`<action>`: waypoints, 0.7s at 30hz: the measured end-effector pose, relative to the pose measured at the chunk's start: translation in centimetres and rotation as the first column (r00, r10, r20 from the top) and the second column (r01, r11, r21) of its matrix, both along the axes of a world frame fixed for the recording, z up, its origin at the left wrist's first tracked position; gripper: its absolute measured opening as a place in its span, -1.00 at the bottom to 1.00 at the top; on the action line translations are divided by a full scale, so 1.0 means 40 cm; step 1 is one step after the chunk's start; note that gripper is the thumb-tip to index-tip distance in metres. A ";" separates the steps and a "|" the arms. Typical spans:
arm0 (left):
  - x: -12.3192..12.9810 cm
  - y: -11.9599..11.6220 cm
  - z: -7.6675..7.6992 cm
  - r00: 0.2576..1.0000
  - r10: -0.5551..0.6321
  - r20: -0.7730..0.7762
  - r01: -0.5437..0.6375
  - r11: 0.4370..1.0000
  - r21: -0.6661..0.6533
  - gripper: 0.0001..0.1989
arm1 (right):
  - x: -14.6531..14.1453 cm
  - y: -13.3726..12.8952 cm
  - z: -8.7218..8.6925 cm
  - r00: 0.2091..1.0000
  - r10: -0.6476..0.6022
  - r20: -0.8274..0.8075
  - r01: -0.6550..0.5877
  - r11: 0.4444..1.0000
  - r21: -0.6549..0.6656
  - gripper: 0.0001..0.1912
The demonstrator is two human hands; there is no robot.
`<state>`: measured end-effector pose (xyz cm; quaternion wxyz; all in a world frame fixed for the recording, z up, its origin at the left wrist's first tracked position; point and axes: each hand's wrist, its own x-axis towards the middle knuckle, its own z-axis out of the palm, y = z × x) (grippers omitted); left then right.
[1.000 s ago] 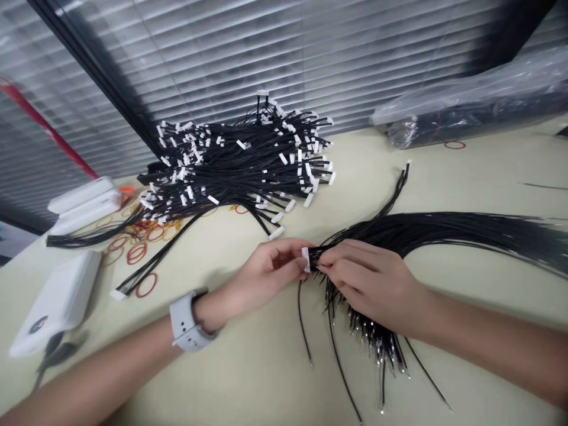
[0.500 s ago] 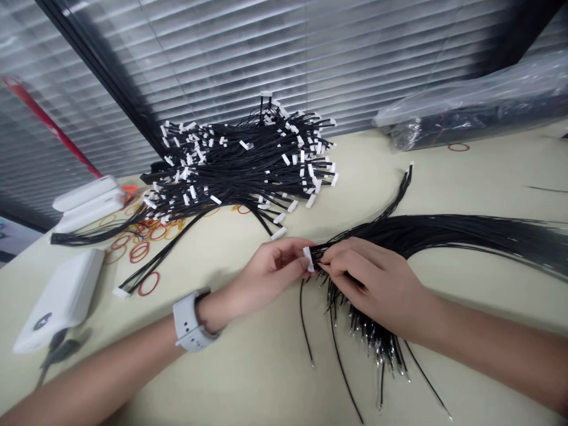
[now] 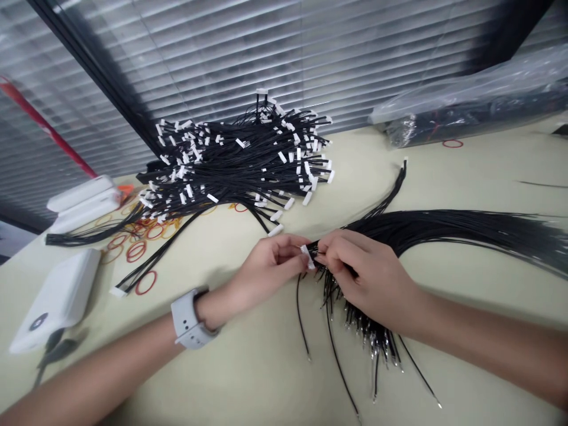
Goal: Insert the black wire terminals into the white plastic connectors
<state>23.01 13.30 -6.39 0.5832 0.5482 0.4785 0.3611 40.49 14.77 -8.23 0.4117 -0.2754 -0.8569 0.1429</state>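
My left hand, with a grey watch on its wrist, pinches a white connector housing between thumb and fingers. Black wires run from the housing toward the right. Right beside it, my right hand is closed in a pinch on a thin black wire, whose tip is close to the housing; whether it is inside cannot be made out. Under my right hand lies a thick bundle of loose black wires, their metal crimp terminals fanning out toward me.
A heap of finished-looking black cables with white connectors lies at the back. Left of it are rubber bands, white boxes and a white power bank with a plugged cable. A plastic-wrapped bundle lies at the back right, before blinds.
The whole view has shifted slightly, with everything a little farther left and up. My right fingers are a touch nearer the housing; both hands keep their pinch.
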 end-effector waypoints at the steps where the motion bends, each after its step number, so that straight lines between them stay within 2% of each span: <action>1: 0.001 0.002 0.001 1.000 0.001 0.025 -0.001 1.000 -0.017 -0.79 | 0.001 0.000 -0.001 1.000 -0.002 -0.015 0.002 0.999 -0.034 -0.73; 4: 0.002 0.005 0.006 0.995 0.026 0.095 -0.020 0.998 -0.055 -0.82 | 0.001 -0.001 -0.004 0.999 -0.009 -0.038 0.004 0.992 -0.127 -0.73; 6: 0.002 0.004 0.009 0.992 0.045 0.116 -0.037 0.996 -0.076 -0.82 | 0.000 -0.002 -0.004 0.999 -0.008 -0.053 0.001 0.990 -0.140 -0.73; 14: -0.002 0.006 0.008 0.987 0.061 0.148 -0.048 0.995 -0.086 -0.79 | -0.012 -0.004 0.005 0.996 0.038 -0.079 -0.037 0.999 0.010 -0.72; 17: -0.005 0.008 0.006 0.983 0.073 0.167 -0.063 0.996 -0.061 -0.83 | -0.008 -0.002 0.008 0.996 0.008 -0.086 -0.009 1.000 -0.016 -0.78; 21: -0.005 0.006 0.003 0.987 0.055 0.148 -0.053 0.998 -0.016 -0.85 | -0.001 0.001 0.017 0.999 -0.034 -0.003 0.034 0.999 -0.038 -0.83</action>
